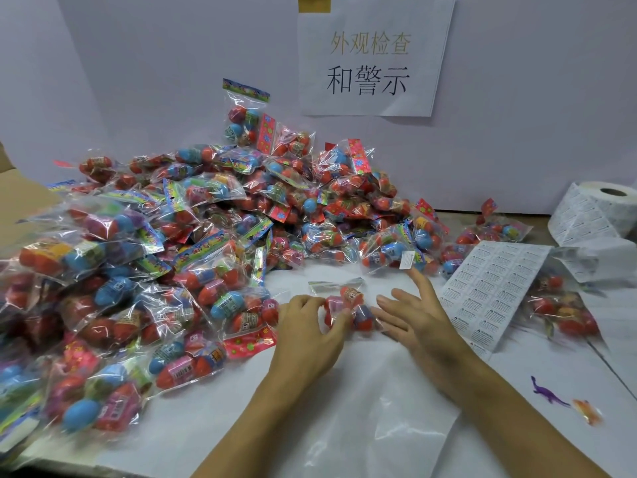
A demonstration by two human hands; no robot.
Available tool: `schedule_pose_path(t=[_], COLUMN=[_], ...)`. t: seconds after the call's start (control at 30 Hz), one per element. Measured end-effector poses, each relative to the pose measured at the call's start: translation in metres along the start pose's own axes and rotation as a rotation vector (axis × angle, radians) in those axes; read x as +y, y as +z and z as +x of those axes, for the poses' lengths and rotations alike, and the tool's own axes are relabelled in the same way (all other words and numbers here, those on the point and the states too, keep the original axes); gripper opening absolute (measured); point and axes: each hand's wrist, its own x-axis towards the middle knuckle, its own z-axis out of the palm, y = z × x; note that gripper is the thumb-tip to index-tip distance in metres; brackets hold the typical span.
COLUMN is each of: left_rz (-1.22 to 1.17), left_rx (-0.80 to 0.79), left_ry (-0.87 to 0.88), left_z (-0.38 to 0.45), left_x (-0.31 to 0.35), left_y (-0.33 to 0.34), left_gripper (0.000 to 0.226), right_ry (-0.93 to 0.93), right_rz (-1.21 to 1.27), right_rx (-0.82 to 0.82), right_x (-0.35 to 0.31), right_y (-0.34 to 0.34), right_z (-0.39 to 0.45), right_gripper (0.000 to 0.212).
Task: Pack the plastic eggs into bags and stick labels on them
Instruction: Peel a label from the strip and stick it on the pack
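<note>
Where the white table (396,426) lay bare in front of the person, a small clear bag of plastic eggs (350,310) sat between the two hands. Its film was crinkled and shiny, with a red egg uppermost, a pink one at the left and a dark blue one low at the right; the bag's flat, empty top end pointed away toward the wall. The left hand (312,327) gripped the bag's left side, fingers curled over it and the thumb pressed against its front. The right hand (412,313) was spread open just beside the bag's right edge, fingers straight, holding nothing; whether it touched the film could not be told.

Behind and to the left rose a large heap of filled bags (193,243), many with bright printed header cards, crowding close to the left hand. To the right lay a sheet of warning labels (493,291), part of it over another filled bag, and beyond it a roll of labels (599,215). A printed paper sign (374,60) hung on the wall. Near the right forearm lay a purple toy dinosaur (548,393) and, just beside it, an orange toy (587,412).
</note>
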Motion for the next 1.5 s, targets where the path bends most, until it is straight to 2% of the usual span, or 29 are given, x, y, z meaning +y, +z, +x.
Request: schedule_pose_path(t=[0.07, 0.17, 0.27, 0.37, 0.43, 0.53, 0.6, 0.7, 0.83, 0.9, 0.93, 1.03, 1.23, 1.27, 1.37, 1.5], left_rz=[-0.136, -0.515, -0.864, -0.974, -1.012, -0.993, -0.985, -1.026, -1.030, -1.042, -1.033, -0.942, -1.055, -1.073, -1.159, -1.233], left_rx=[-0.003, -0.010, 0.001, -0.049, -0.121, -0.253, -0.268, -0.241, -0.259, -0.335, -0.384, -0.472, -0.428, -0.410, -0.339, -0.276], left_ry=[0.012, -0.096, -0.212, -0.184, -0.141, -0.090, -0.084, -0.130, -0.159, -0.191, -0.192, -0.156, -0.207, -0.218, -0.247, -0.281], left_z=[0.001, 0.004, 0.006, 0.007, 0.007, 0.005, 0.004, 0.004, 0.002, -0.001, -0.002, -0.007, -0.004, -0.002, 0.002, 0.004], left_x=[0.000, 0.002, 0.003, 0.000, -0.001, 0.003, 0.006, 0.009, 0.012, 0.014, 0.014, 0.015, 0.012, 0.011, 0.011, 0.013], left_y=[-0.002, -0.004, -0.005, -0.006, -0.007, -0.010, -0.011, -0.013, -0.012, -0.012, -0.011, -0.007, -0.007, -0.007, -0.011, -0.016], left_gripper=[0.027, 0.011, 0.040, 0.059, 0.048, 0.015, 0.020, 0.027, 0.011, 0.042, 0.049, 0.039, 0.033, 0.029, 0.035, 0.050], right_ry=[0.005, -0.022, -0.068, -0.107, -0.127, -0.144, -0.170, -0.199, -0.227, -0.241, -0.249, -0.255, -0.253, -0.254, -0.264, -0.313], right_rz=[0.011, 0.012, 0.014, -0.045, -0.062, -0.024, -0.018, 0.015, 0.037, 0.082, 0.093, 0.101, 0.147, 0.170, 0.174, 0.007], right_rx=[0.016, 0.084, 0.112, 0.124, 0.108, 0.073, 0.087, 0.143, 0.194, 0.210, 0.218, 0.240, 0.249, 0.266, 0.286, 0.267], right_x=[0.002, 0.002, 0.001, -0.002, -0.003, -0.005, -0.006, -0.005, 0.000, -0.001, -0.002, -0.006, -0.015, -0.017, -0.021, -0.017], right_y=[0.000, -0.001, -0.001, 0.003, 0.005, 0.005, 0.005, 0.005, 0.003, 0.002, 0.002, 0.003, 0.006, 0.003, -0.005, -0.006], right_z=[0.002, 0.003, 0.001, -0.002, -0.003, -0.005, -0.005, -0.003, 0.001, 0.001, 0.001, -0.001, -0.004, -0.003, -0.003, -0.005], right_gripper=[0.080, 0.080, 0.073, 0.077, 0.080, 0.074, 0.066, 0.068, 0.064, 0.062, 0.062, 0.066, 0.071, 0.062, 0.008, 0.016])
